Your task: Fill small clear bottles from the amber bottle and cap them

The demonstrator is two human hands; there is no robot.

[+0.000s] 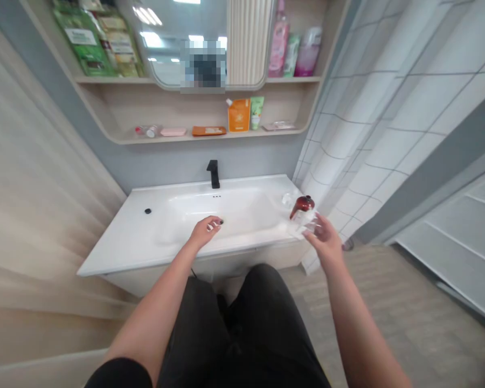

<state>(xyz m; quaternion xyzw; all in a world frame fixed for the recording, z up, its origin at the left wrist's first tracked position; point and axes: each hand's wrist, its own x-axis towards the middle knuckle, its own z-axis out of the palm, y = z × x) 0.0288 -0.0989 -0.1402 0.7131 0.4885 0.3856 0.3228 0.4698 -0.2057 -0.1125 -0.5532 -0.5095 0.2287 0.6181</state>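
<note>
Plastic (305,217), clear and blurred, sat in the narrow grip of the right hand (327,241) at the right end of the counter (121,231), before a red-brown bottle (304,202), contact unclear. A sideways knock could have toppled that bottle. Over the basin (258,210), the left hand (202,232) had curled fingers; whether holding anything, I couldn't tell.

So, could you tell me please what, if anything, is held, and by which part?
Right hand: a blurred clear item, by its right side. Left hand: cannot tell.
</note>
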